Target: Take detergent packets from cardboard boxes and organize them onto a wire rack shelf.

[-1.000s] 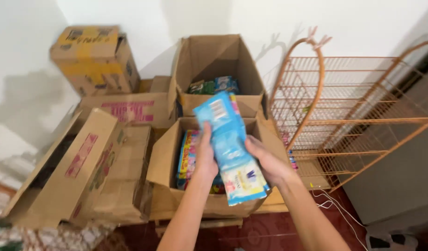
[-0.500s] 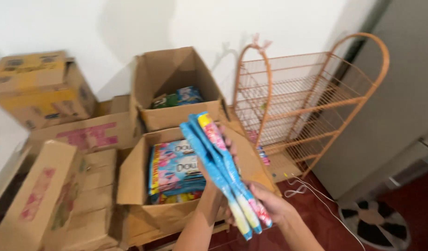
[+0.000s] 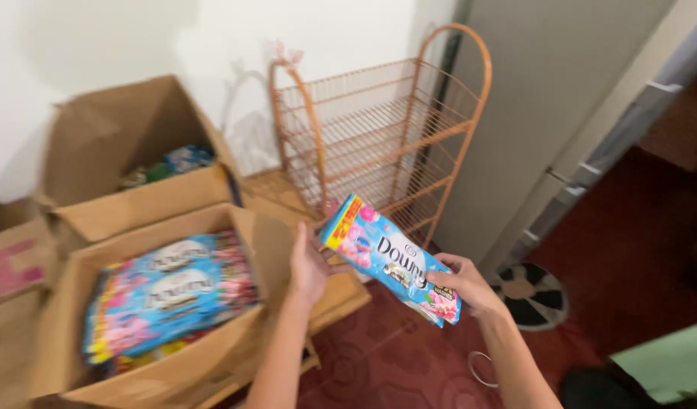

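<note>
**Blue pouches between the box and the rack**

At the far left sits an open cardboard box [image 3: 159,303] packed with more blue and pink pouches [image 3: 166,295]; behind it a second open box [image 3: 129,151] holds other packets. My left hand [image 3: 309,265] is spread flat, palm toward the pouch, touching only its yellow-edged upper end. The blue pouch stack [image 3: 390,257], seemingly more than one lying together, slants downward to the right, in the air in front of the orange wire rack [image 3: 386,136]. My right hand [image 3: 466,284] pinches its lower end, thumb on top, fingers beneath.

As I judge it, the risk is the grip: with one end merely propped and the other pinched, the slick pouches could slide apart and drop to the red floor [image 3: 409,356]. The rack's wires might also snag a corner. A round fan [image 3: 531,291] lies further right.
</note>
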